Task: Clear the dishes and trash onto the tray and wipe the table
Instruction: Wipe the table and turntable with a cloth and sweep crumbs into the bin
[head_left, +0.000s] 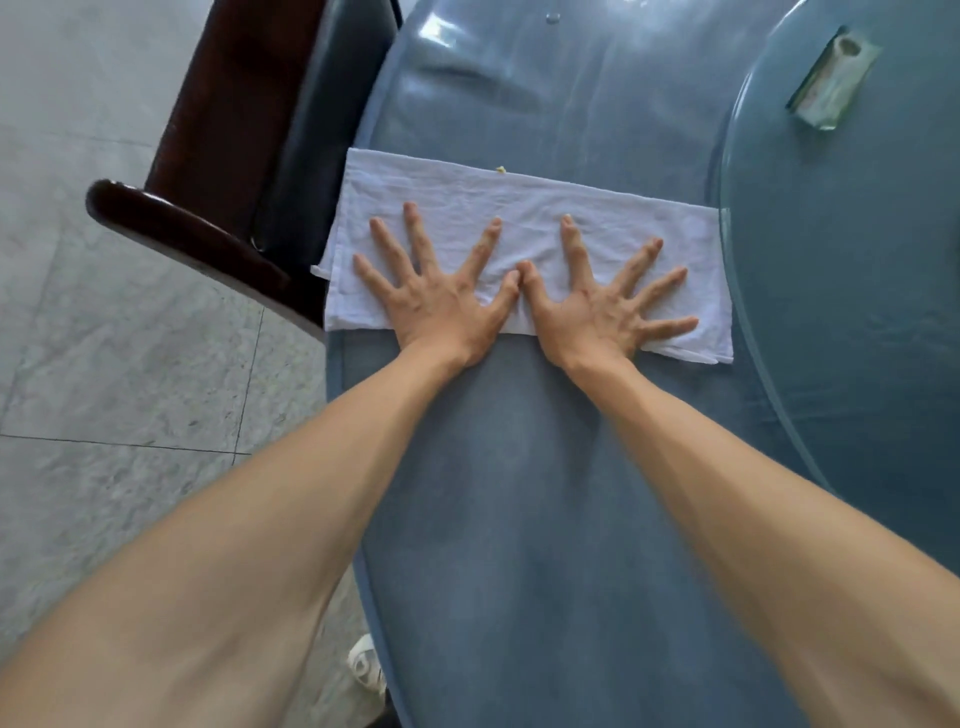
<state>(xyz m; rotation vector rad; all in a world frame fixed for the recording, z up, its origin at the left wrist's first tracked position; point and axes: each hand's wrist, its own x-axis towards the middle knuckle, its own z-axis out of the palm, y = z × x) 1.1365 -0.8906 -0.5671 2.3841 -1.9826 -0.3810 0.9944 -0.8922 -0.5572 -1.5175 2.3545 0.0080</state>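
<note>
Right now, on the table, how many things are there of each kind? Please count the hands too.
Hands: 2, left hand and right hand, both flat on the cloth with fingers spread
White cloth: 1
Yellowish crumb: 1, at the cloth's far edge
Clear wrapper: 1, on the glass turntable
Total: 5

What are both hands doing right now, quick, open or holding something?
Left hand: open, fingers spread, pressing flat on the white cloth.
Right hand: open, fingers spread, pressing flat on the same cloth.
</note>
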